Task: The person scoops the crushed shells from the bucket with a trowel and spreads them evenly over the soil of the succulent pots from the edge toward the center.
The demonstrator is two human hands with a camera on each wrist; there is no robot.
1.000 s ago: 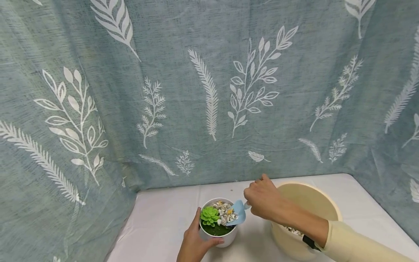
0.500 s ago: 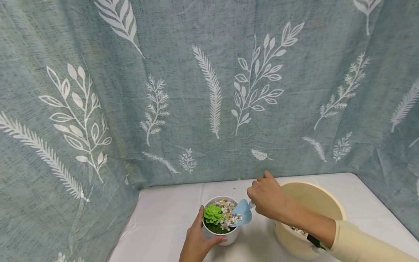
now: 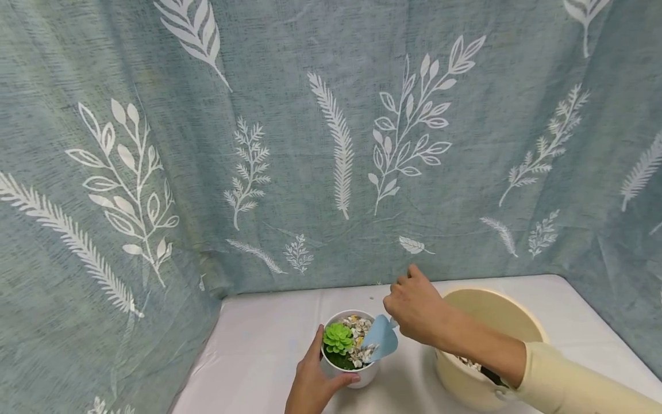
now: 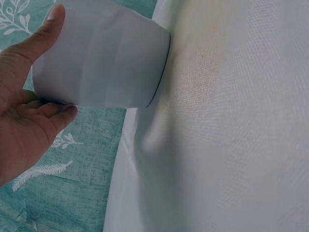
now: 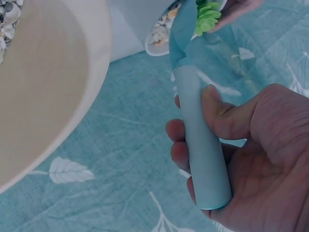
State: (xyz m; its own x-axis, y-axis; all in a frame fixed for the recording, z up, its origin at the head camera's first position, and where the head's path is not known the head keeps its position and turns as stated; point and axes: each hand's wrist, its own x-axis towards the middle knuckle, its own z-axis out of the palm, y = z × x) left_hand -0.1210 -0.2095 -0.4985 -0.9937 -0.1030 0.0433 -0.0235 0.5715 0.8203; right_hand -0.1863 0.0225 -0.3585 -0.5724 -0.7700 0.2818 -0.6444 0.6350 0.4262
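My left hand [image 3: 316,376] grips a white flower pot [image 4: 104,55] by its side, thumb and fingers around the wall near the rim. Inside the pot sit a green artificial succulent [image 3: 338,338], a dark green base and a layer of small shells or pebbles [image 3: 358,330]. My right hand [image 3: 416,305] holds a blue hand trowel [image 3: 381,338], its fingers curled round the pale blue handle [image 5: 200,140]. The trowel's blade is tilted over the right rim of the pot, its edge at the pebbles.
A large cream bucket [image 3: 535,322] stands on the right, under my right forearm, with more shells or pebbles [image 5: 8,24] in it. A white cloth covers the table [image 3: 248,356]. Behind it hangs a teal curtain [image 3: 289,172] with white leaf prints.
The trowel's blade has tipped steeper over the pot, and pebbles have slid off it into the pot. My left hand still holds the pot; the head view has shifted slightly.
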